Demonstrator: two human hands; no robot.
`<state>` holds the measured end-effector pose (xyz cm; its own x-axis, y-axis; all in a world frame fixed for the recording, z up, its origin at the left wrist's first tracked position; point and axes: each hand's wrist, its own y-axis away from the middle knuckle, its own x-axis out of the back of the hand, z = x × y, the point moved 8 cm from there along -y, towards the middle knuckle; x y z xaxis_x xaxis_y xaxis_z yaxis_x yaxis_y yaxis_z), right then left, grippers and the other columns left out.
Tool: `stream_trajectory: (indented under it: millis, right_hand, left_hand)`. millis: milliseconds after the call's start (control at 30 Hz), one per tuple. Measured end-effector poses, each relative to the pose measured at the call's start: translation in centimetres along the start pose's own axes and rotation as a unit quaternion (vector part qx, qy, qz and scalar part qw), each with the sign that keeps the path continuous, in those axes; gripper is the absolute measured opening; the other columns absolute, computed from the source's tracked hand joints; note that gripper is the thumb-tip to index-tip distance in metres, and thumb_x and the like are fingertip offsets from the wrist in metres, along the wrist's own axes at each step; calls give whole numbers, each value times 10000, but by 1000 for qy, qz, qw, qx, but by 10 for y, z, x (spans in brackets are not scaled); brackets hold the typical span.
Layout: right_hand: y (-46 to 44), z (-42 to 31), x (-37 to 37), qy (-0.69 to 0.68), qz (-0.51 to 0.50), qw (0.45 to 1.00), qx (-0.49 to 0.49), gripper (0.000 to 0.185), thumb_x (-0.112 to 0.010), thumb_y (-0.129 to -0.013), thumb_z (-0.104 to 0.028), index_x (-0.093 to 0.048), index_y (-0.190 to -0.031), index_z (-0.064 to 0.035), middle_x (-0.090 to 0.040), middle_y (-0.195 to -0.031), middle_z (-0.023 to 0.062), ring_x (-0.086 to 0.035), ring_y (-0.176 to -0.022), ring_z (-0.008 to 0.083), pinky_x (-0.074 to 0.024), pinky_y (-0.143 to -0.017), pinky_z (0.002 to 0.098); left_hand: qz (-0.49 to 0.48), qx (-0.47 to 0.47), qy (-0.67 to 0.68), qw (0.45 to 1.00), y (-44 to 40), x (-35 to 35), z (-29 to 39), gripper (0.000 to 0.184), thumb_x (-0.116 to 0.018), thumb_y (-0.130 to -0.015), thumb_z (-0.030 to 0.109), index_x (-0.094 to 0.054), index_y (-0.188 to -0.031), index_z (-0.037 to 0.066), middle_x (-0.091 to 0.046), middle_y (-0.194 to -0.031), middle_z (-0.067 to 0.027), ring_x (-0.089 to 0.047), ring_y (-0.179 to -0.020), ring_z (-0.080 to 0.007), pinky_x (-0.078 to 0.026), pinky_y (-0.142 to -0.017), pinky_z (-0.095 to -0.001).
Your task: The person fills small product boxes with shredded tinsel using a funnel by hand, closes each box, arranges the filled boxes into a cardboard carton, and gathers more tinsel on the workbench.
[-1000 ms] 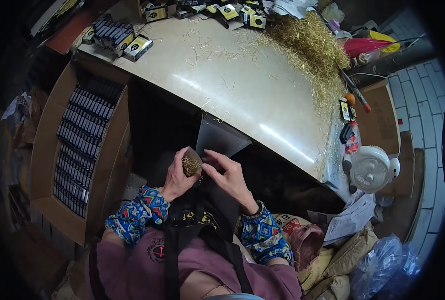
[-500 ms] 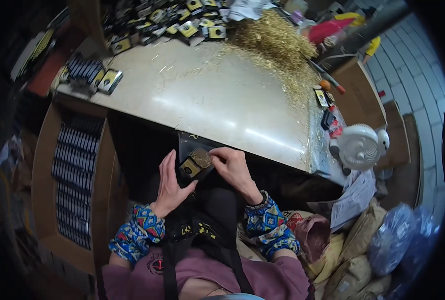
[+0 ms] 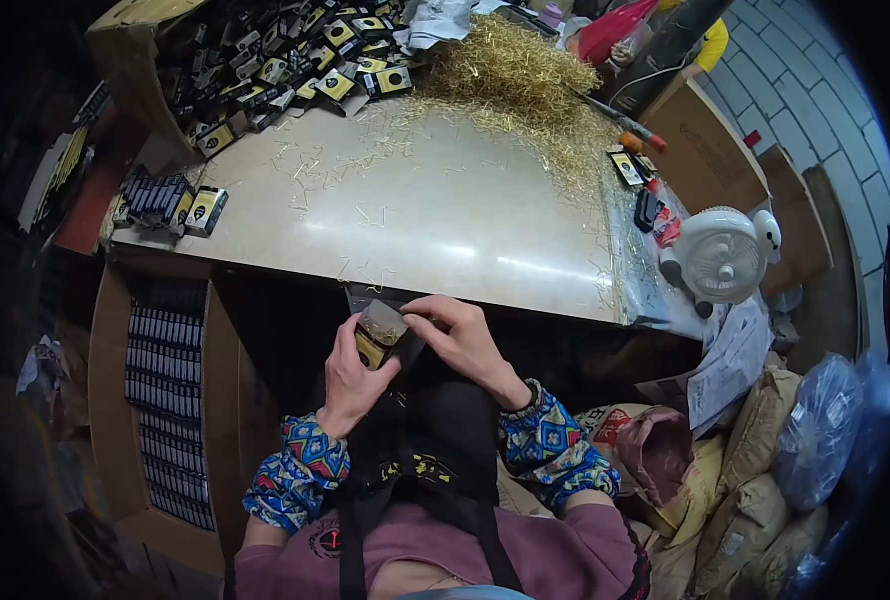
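Note:
Low in front of me, just below the table edge, my left hand (image 3: 353, 378) grips a small black-and-yellow cardboard box (image 3: 372, 350). Its grey end flap (image 3: 383, 319) stands up, and gold-coloured bits show at the opening. At the flap's right edge, my right hand (image 3: 457, 338) has thumb and forefinger pinched together; whether a metal piece is between them I cannot make out. A dark tray (image 3: 415, 347) is partly visible behind the box.
Gold thin bent metal pieces (image 3: 510, 70) lie heaped on the table (image 3: 435, 215), with small boxes (image 3: 295, 60) piled at the back left. A carton of packed boxes (image 3: 227, 400) stands left. A white fan (image 3: 720, 255) and sacks (image 3: 750, 510) are at right.
My left hand has closed around the small box, its thumb and fingers nearer together. The box has come up slightly, its grey flap now facing me. My right fingertips stay at its edge.

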<state>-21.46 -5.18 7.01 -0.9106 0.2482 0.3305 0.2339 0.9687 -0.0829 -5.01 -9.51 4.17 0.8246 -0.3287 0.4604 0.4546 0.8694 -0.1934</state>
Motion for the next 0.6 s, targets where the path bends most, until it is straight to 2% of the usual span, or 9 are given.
stream_trajectory:
  millis: [100,133,200,233,333,367,467,500,600]
  right_hand:
    - [16,-41,-14,229,-3,945,232,299,-729,-864,-142,-693,-1143,-40,-633,-1253,171,-659,-955,245,-543,-802,329]
    - [19,-37,-20,199,-8,957,210,301,-727,-858,-105,-686,-1147,-31,-591,-1320,186,-638,-1021,312,-540,-852,361]
    - [21,-24,-8,115,60,976,175,321,-737,-842,-128,-676,-1140,-27,-592,-1289,214,-637,-1016,345,-539,-878,391]
    - [24,-22,-1,91,97,974,183,354,-745,-836,-120,-671,-1169,-25,-608,-1267,212,-649,-1020,357,-551,-849,386]
    - [33,-24,-22,140,70,960,230,354,-740,-838,-90,-665,-1175,-9,-624,-1246,209,-663,-1026,352,-561,-810,361]
    - [34,-11,-26,97,52,982,156,374,-733,-845,-71,-655,-1206,-8,-658,-1188,210,-686,-1015,307,-562,-810,333]
    - [32,-4,-25,-29,56,994,88,412,-735,-854,-74,-639,-1250,-17,-683,-1138,213,-709,-972,246,-561,-821,317]
    - [32,-6,-23,-48,80,992,88,441,-729,-862,-60,-622,-1289,-33,-719,-1047,190,-724,-921,205,-565,-795,291]
    - [35,-3,-20,-49,88,992,75,481,-710,-868,8,-584,-1331,-17,-736,-1014,156,-708,-919,151,-580,-792,274]
  left_hand:
    - [19,-18,-2,1000,1,-1,-1,727,-814,-734,169,-417,-1327,34,-616,-1129,-224,-649,-994,-427,-546,-802,-444]
    - [18,-6,14,1000,3,-1,-2,737,-819,-739,156,-407,-1337,33,-618,-1128,-217,-653,-1000,-391,-543,-814,-423]
    - [19,18,47,999,2,-2,1,759,-828,-748,132,-387,-1358,32,-623,-1127,-202,-662,-1014,-321,-538,-838,-381]
    - [34,17,53,998,1,1,6,765,-819,-758,126,-366,-1370,56,-631,-1116,-202,-664,-1009,-306,-541,-837,-381]
    - [39,-25,46,998,2,-1,3,712,-822,-752,180,-403,-1317,68,-628,-1123,-229,-665,-993,-417,-560,-779,-435]
    - [32,-36,11,999,1,-1,5,641,-817,-750,158,-434,-1255,65,-628,-1080,-214,-669,-935,-402,-556,-764,-421]
    - [18,-25,33,999,4,-4,1,574,-778,-774,88,-436,-1233,57,-608,-970,-139,-619,-842,-216,-523,-764,-334]
    - [1,-7,61,998,4,-5,-1,575,-777,-774,88,-433,-1234,60,-601,-987,-128,-611,-858,-201,-519,-767,-328]
    - [-38,36,144,988,4,-5,-3,584,-782,-773,109,-428,-1235,69,-594,-1018,-105,-598,-902,-173,-509,-792,-316]
